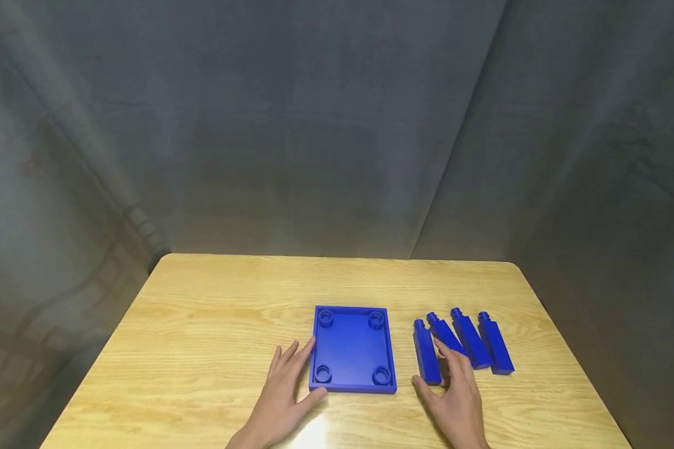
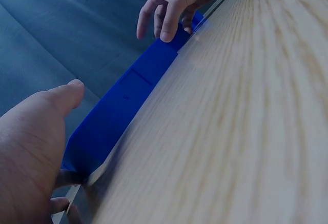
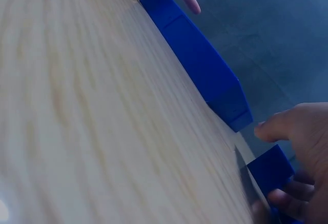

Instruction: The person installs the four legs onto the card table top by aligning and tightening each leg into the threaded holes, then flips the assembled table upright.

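A square blue panel [image 1: 350, 349] with a raised rim lies on the table, a round socket in each corner. Along its left edge rests my left hand [image 1: 283, 393], fingers extended, thumb by the near left corner. My right hand [image 1: 456, 399] is spread around the leftmost blue square post [image 1: 427, 355], which has a narrow, round, necked end pointing away. In the right wrist view the thumb [image 3: 271, 126] stands apart from the post's square end [image 3: 271, 170], with the other fingers on its far side; their contact is partly hidden.
Right of that post lie several like it: one partly behind the right hand [image 1: 445, 333], then a middle one [image 1: 472, 340] and the rightmost one [image 1: 497, 346]. The wooden table [image 1: 202, 312] has rounded far corners. Grey curtains [image 1: 314, 125] hang behind and at both sides.
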`<control>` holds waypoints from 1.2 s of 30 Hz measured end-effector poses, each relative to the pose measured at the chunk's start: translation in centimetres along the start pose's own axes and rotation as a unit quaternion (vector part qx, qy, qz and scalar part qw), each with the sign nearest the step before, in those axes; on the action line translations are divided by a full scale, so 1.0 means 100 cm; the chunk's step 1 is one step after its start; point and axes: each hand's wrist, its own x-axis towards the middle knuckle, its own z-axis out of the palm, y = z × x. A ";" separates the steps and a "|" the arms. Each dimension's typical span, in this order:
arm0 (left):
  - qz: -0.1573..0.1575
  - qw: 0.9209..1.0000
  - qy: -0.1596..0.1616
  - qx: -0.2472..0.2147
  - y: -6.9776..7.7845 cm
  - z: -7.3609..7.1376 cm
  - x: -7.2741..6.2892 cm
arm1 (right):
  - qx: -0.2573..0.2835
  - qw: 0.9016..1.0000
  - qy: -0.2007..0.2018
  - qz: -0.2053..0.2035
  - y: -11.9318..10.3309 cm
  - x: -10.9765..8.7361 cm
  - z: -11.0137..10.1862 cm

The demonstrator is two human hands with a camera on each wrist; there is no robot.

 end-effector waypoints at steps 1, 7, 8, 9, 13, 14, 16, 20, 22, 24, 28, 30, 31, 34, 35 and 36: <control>0.007 1.000 0.004 0.002 -0.001 0.001 0.000 | -0.001 1.000 -0.004 -0.001 0.000 0.000 0.000; 0.029 0.999 0.018 0.011 -0.004 0.005 -0.001 | -0.013 0.999 -0.026 0.014 0.001 -0.001 -0.001; 0.024 1.000 0.015 0.010 -0.003 0.005 -0.001 | -0.015 0.999 -0.030 0.020 0.000 0.000 -0.001; 0.018 1.000 0.013 0.009 -0.003 0.004 -0.001 | -0.016 0.999 -0.034 0.026 0.000 -0.001 -0.001; -0.011 1.000 0.002 0.002 0.000 0.002 -0.001 | -0.021 0.998 -0.038 0.036 0.000 0.000 0.000; -0.017 1.000 0.000 0.001 0.001 0.002 -0.001 | -0.021 0.998 -0.037 0.036 0.000 0.000 0.000; -0.028 1.000 -0.002 -0.003 0.003 0.001 -0.001 | -0.023 0.999 -0.033 0.032 0.000 0.000 0.000; -0.045 0.999 -0.001 -0.007 0.006 0.000 -0.001 | -0.020 0.999 -0.024 0.023 0.000 0.000 0.000; -0.050 0.999 -0.001 -0.009 0.006 0.000 -0.001 | -0.014 1.000 -0.019 0.018 0.000 0.000 0.000; -0.051 0.999 -0.001 -0.008 0.007 0.000 -0.001 | -0.005 1.000 -0.013 0.013 0.000 -0.001 0.001; -0.045 0.999 -0.001 -0.009 0.007 0.000 0.000 | 0.007 1.000 -0.001 0.009 0.001 -0.001 0.002; -0.040 0.999 0.001 -0.010 0.006 0.000 0.000 | 0.010 1.000 0.004 0.008 0.001 -0.001 0.002; -0.038 0.999 0.002 -0.010 0.006 0.000 0.000 | 0.013 1.000 0.008 0.009 0.001 -0.001 0.003; -0.034 0.999 0.003 -0.009 0.006 0.000 0.000 | 0.022 0.999 0.020 0.015 0.001 -0.001 0.003; -0.034 0.999 0.003 -0.008 0.006 0.000 0.000 | 0.027 0.999 0.024 0.019 0.001 -0.001 0.003; -0.033 0.999 0.003 -0.007 0.006 0.000 0.000 | 0.032 0.999 0.029 0.024 0.000 -0.001 0.003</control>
